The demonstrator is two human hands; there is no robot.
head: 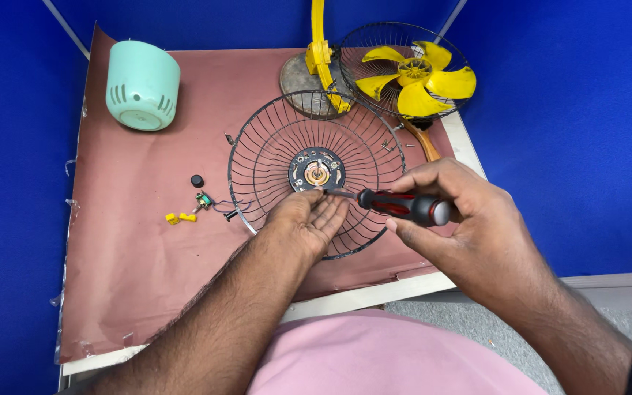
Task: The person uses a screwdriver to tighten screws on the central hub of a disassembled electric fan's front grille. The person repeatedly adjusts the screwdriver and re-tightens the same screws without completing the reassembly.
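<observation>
Your right hand (pixel 459 219) grips a red-and-black screwdriver (pixel 396 205), tip at the motor hub (pixel 317 170) of the wire guard (pixel 272 139) mid-frame. Your left hand (pixel 309 219) lies open on the guard, palm up, beneath the tip.

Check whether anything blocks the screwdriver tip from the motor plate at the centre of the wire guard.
Nothing visible does. The right hand holds the screwdriver with its tip right at the motor plate; the left hand rests on the wire guard just below it.
</observation>
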